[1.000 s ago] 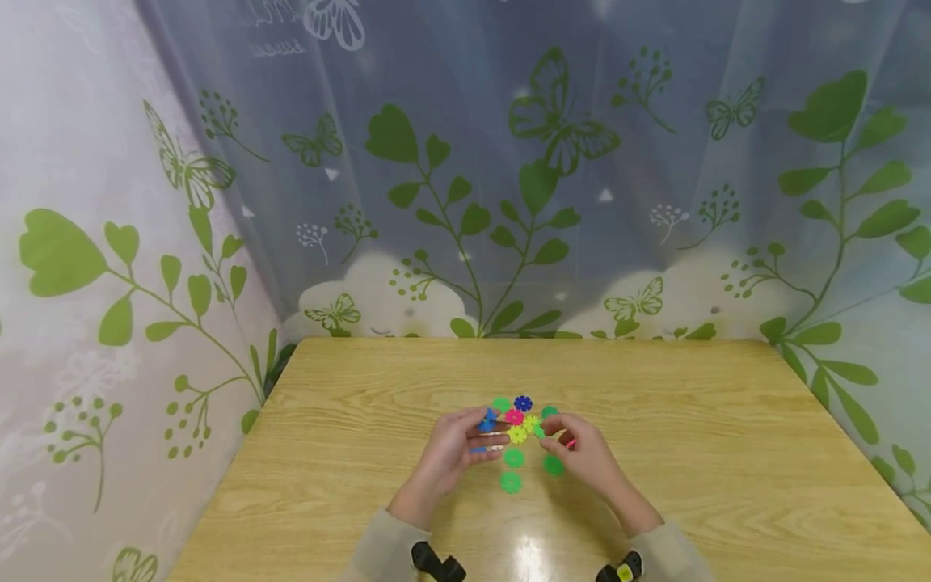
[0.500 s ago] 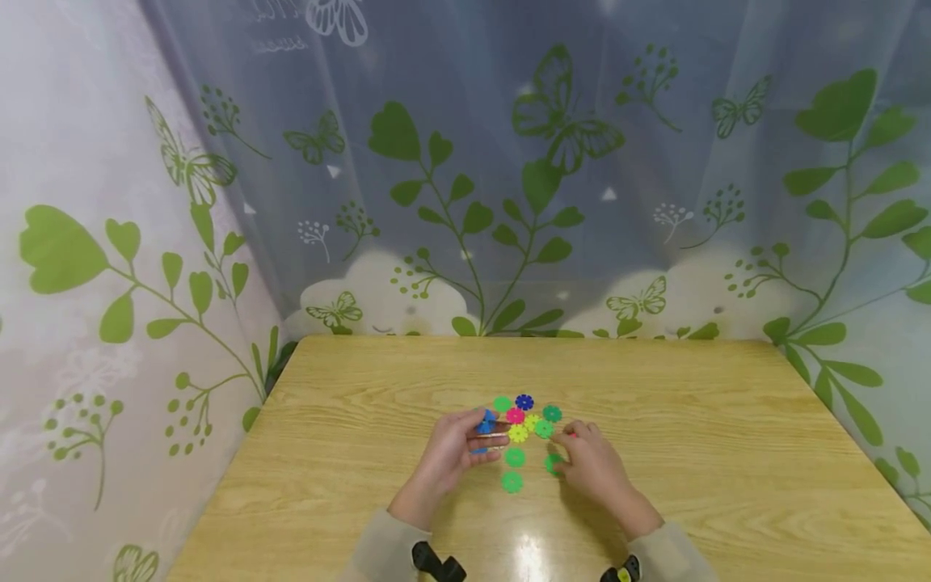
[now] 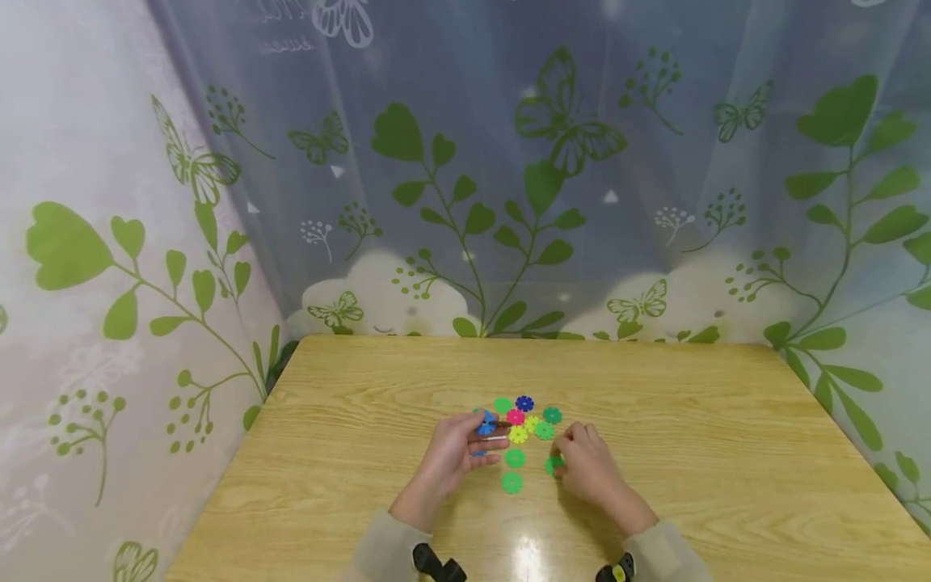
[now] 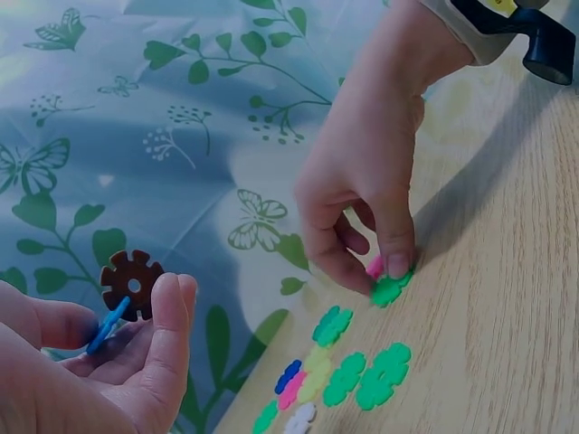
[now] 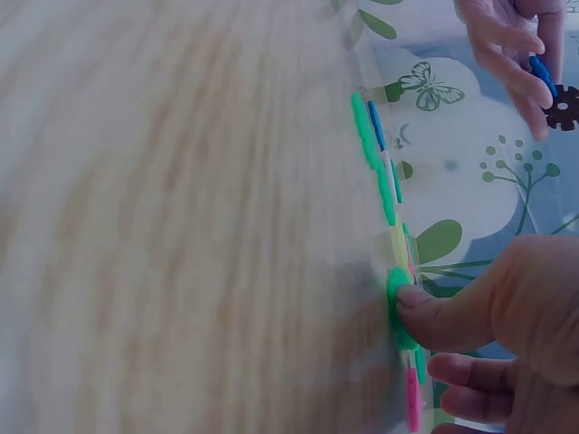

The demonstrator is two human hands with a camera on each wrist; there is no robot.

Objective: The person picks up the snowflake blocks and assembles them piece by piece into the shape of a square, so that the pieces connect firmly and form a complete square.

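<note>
In my left hand [image 3: 451, 457], thumb and fingers hold a blue notched plastic disc [image 4: 109, 325]. A brown notched disc [image 4: 132, 284] is slotted into it at an angle, raised above the table. My right hand [image 3: 592, 465] reaches down to the table and pinches the edge of a green notched disc [image 4: 391, 289] between thumb and fingers. A pink piece [image 5: 412, 398] shows close to those fingers. Between the hands lie several flat discs, among them a pink disc [image 3: 515, 417], a yellow disc [image 3: 519, 435] and a dark blue disc [image 3: 524, 403].
Two green discs, the lower green disc [image 3: 512, 483] among them, lie in a line toward me on the wooden table [image 3: 349, 396]. A teal-green disc [image 3: 552, 415] lies at the right of the group. A leaf-patterned curtain [image 3: 465, 162] stands behind the table.
My right hand has left the green disc beside the yellow ones and moved nearer to me, to the lower right green disc. My left hand stays in place, its blue disc turned slightly.
</note>
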